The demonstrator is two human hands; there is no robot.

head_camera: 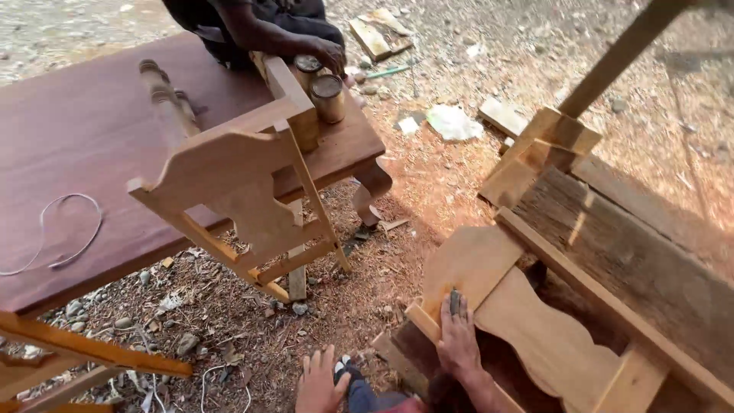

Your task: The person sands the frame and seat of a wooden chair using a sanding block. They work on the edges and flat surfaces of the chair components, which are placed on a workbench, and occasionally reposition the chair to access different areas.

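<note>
My right hand [460, 343] lies on a pale wooden frame [550, 336] with curved, scalloped panels, low on the right. Its fingers press a small dark piece [455, 301] against the edge of a panel. What that piece is cannot be made out. My left hand [319, 382] hangs at the bottom centre with its fingers spread and nothing in it, just left of a dark shoe [348, 372]. It touches no wood.
A dark brown tabletop [84, 138] fills the left, with a pale carved frame [229, 191] hanging over its edge and a white cord loop [70, 229]. Another person's hand [329, 53] rests by two tins [327, 95]. Orange slats [84, 348] cross the lower left. Gravel and wood scraps cover the ground.
</note>
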